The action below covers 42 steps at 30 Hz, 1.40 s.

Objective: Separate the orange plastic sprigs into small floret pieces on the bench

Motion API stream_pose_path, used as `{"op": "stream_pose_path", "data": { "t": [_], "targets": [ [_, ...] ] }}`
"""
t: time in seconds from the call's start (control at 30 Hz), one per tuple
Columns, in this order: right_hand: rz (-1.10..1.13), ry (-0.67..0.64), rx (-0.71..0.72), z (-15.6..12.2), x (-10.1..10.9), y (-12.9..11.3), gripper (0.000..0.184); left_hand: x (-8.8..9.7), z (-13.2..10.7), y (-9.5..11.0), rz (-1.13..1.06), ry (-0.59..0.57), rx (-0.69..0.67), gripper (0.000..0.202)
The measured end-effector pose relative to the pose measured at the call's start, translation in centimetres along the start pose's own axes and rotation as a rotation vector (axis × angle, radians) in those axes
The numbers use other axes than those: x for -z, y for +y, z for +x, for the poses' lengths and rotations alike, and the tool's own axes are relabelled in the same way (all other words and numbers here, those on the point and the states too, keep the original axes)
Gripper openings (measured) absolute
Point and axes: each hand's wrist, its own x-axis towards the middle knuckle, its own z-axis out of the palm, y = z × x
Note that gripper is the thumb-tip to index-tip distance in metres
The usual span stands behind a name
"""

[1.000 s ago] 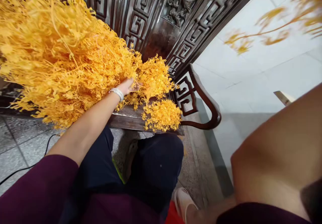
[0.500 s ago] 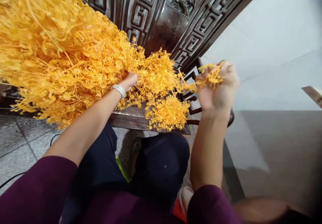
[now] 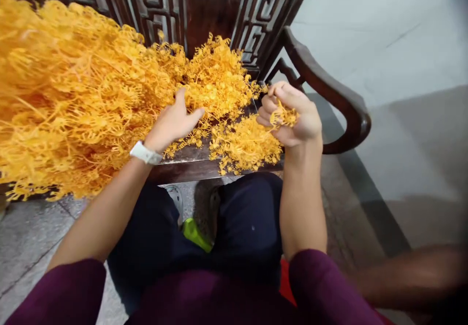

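Observation:
A large heap of frilly yellow-orange plastic sprigs (image 3: 84,86) spreads along the dark wooden bench (image 3: 190,168). Over its right part, my left hand (image 3: 173,120), with a white watch on the wrist, is open, thumb and a finger spread apart, nothing visible in it. My right hand (image 3: 292,110) is closed around a small yellow-orange sprig (image 3: 283,115), whose frilly ends poke out between the fingers. Just left of that hand lies a smaller clump of sprigs (image 3: 244,144) at the bench's front edge, and a taller clump (image 3: 219,76) rises behind it.
A carved dark wooden backrest (image 3: 212,8) closes off the far side. The bench's curved armrest (image 3: 340,96) stands at the right, near a pale wall (image 3: 402,37). A bright green object (image 3: 197,235) lies on the floor between my legs.
My right hand has come down and left toward the clumps, still closed on the sprig. My left hand has pulled back from the heap, its fingers now spread. The view has shifted right.

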Motion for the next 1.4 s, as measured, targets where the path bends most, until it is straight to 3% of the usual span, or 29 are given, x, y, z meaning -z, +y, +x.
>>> {"op": "stream_pose_path", "data": {
  "t": [0.07,0.13,0.23,0.27,0.33,0.4,0.57,0.67,0.77,0.93,1.03,1.13,1.27,1.33,1.4],
  "targets": [
    [0.032,-0.060,0.005,-0.5,0.4,-0.3,0.035,-0.2,-2.4,1.8,0.196,0.032,-0.040,0.063],
    [0.056,-0.085,0.012,-1.0,0.8,-0.6,0.038,-1.3,-3.5,3.2,0.287,0.049,-0.232,0.056],
    [0.062,-0.077,0.002,-1.2,1.3,-0.8,0.041,-4.5,-2.8,3.8,0.312,-0.095,-0.592,0.055],
    [0.067,-0.074,0.001,-1.1,1.5,-0.8,0.040,-5.6,-2.0,3.5,0.339,-0.132,-0.640,0.056],
    [0.086,-0.047,0.012,-0.8,2.1,-0.7,0.037,-6.9,-0.2,2.2,0.394,-0.150,-0.616,0.059],
    [0.120,0.023,0.050,-0.4,3.0,-0.4,0.037,-7.2,1.6,0.4,0.407,-0.117,-0.482,0.063],
    [0.163,0.181,0.090,-0.1,5.2,0.3,0.036,-5.3,4.0,-3.7,0.501,0.019,-0.317,0.060],
    [0.123,0.208,0.057,-0.2,5.3,0.6,0.038,-4.6,4.5,-5.0,0.570,-0.031,-0.320,0.050],
    [-0.019,0.252,0.005,-0.4,4.7,0.4,0.044,-4.7,4.4,-5.1,0.558,-0.080,-0.355,0.045],
    [-0.294,0.311,-0.077,-0.6,3.6,0.2,0.044,-5.8,3.4,-3.1,0.599,-0.086,-0.478,0.041],
    [-0.474,0.317,-0.081,-0.1,3.4,1.1,0.040,-6.9,2.6,-2.2,0.640,-0.106,-0.594,0.054],
    [-0.848,0.307,-0.064,0.6,3.1,2.5,0.034,-7.6,2.5,-2.4,0.638,-0.151,-0.654,0.064],
    [-1.230,0.161,-0.037,1.0,2.1,3.0,0.018,-8.0,3.2,-3.7,0.620,-0.228,-0.594,0.044],
    [-1.290,0.039,-0.041,0.9,1.5,2.3,0.014,-8.2,3.4,-4.1,0.613,-0.233,-0.573,0.044],
    [-1.305,0.011,-0.024,0.3,0.9,1.1,0.013,-8.4,3.4,-4.2,0.615,-0.198,-0.588,0.047]
  ]
}}
